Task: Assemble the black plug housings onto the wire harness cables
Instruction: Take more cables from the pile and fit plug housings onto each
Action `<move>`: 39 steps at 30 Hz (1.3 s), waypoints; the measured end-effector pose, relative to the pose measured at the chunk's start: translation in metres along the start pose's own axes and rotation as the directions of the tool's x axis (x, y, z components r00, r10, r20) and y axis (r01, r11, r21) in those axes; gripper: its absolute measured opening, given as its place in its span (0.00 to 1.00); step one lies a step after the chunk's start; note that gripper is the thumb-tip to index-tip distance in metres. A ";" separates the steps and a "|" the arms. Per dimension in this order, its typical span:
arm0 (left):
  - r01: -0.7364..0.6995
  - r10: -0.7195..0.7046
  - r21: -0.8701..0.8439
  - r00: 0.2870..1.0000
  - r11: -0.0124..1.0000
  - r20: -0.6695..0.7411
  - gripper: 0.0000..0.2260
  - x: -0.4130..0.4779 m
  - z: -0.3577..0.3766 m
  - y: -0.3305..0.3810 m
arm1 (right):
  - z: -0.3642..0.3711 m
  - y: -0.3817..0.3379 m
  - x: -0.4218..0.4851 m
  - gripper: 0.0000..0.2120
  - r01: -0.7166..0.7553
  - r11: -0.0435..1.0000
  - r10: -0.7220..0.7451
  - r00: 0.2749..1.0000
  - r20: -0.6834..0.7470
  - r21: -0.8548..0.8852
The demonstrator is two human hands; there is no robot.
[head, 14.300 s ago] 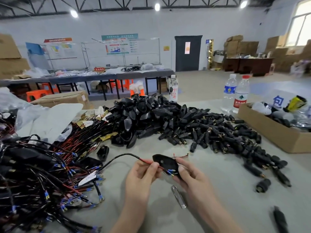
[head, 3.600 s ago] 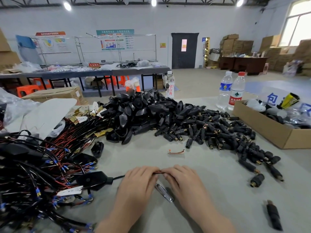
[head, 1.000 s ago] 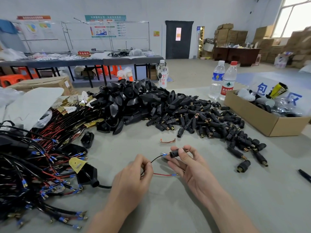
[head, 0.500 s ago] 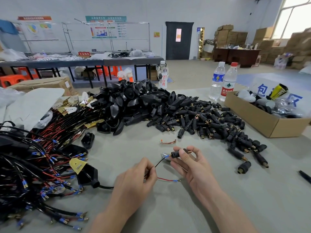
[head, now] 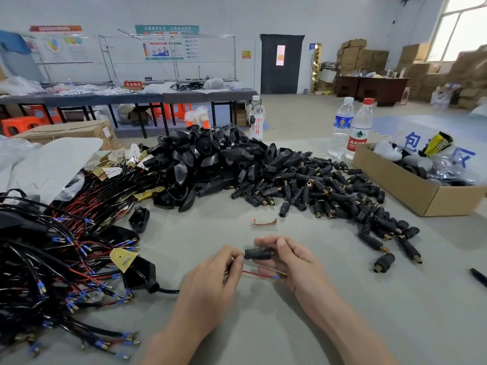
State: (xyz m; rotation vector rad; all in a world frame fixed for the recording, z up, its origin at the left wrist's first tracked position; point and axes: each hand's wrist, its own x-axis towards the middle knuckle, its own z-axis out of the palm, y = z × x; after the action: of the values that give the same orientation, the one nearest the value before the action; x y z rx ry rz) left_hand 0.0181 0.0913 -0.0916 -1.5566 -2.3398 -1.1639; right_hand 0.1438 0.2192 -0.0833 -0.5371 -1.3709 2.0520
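Bare worktop (head: 408, 325) lies open right of the right hand (head: 290, 262), and in a strip between the hands and the heap of black plug housings (head: 210, 164), broken only by a wire scrap (head: 264, 222). A tangle of wire harness cables (head: 52, 272) crowds the side of the left hand (head: 208, 283). Scattered plugs (head: 329, 191) and a cardboard box (head: 421, 198) block the far right.

Two hands (head: 210, 283) (head: 292, 262), three bottles (head: 256, 119) (head: 341, 126) (head: 359, 129), one open cardboard box (head: 395, 185).

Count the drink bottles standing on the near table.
3. A red-lettered bottle stands behind the housing pile; a blue-labelled bottle and a red-capped bottle stand side by side left of the box. More could lie hidden in the box.
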 end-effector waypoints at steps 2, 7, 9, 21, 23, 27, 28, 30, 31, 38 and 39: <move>-0.007 0.007 -0.025 1.000 1.000 -0.008 0.05 0.000 0.000 -0.001 | 0.000 0.000 0.000 0.11 -0.020 1.000 0.020 1.000 0.006 0.004; -0.008 0.007 -0.117 1.000 0.993 -0.013 0.02 0.001 -0.002 -0.004 | 0.000 -0.006 -0.002 0.16 -0.100 0.976 0.085 0.992 0.088 0.193; -0.005 0.005 -0.139 1.000 0.990 -0.004 0.01 0.000 -0.002 -0.005 | 0.001 -0.010 -0.005 0.20 -0.123 0.955 0.089 0.987 0.134 0.271; -0.024 0.045 -0.243 0.995 0.970 0.084 0.04 -0.002 -0.006 -0.002 | 0.006 -0.005 -0.004 0.16 -0.065 0.979 0.053 0.996 0.069 0.193; -0.018 0.042 -0.261 0.995 0.965 0.088 0.04 -0.002 -0.007 -0.001 | 0.006 0.000 -0.002 0.19 -0.052 0.998 0.052 0.999 0.006 0.037; -0.004 0.034 -0.269 0.994 0.963 0.104 0.04 -0.002 -0.008 -0.001 | 0.003 0.001 -0.001 0.20 -0.050 0.997 0.047 0.998 -0.039 -0.063; 0.002 0.028 -0.271 0.994 0.963 0.107 0.04 -0.001 -0.008 0.000 | 0.003 0.000 -0.001 0.20 -0.047 0.997 0.044 0.998 -0.045 -0.069; 0.012 0.017 -0.269 0.994 0.963 0.105 0.04 -0.001 -0.008 0.001 | 0.003 -0.001 -0.001 0.19 -0.034 0.997 0.030 0.998 -0.053 -0.075; 0.012 0.015 -0.259 0.995 0.966 0.101 0.04 -0.001 -0.008 0.001 | 0.002 -0.002 -0.001 0.18 -0.026 0.996 0.021 0.998 -0.060 -0.081; -0.189 0.190 -0.028 0.981 0.982 0.044 0.09 0.000 -0.004 0.006 | -0.002 -0.001 0.001 0.08 -0.008 0.994 -0.010 0.988 -0.156 -0.110; -0.235 0.234 0.004 0.970 0.972 0.058 0.10 0.000 -0.003 0.006 | -0.003 -0.001 0.002 0.08 -0.011 0.993 -0.007 0.987 -0.159 -0.113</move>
State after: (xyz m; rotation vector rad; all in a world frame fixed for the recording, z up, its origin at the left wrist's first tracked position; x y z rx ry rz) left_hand 0.0218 0.0908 -0.0868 -1.8256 -2.1160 -1.0636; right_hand 0.1441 0.2225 -0.0837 -0.7353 -1.3975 1.8956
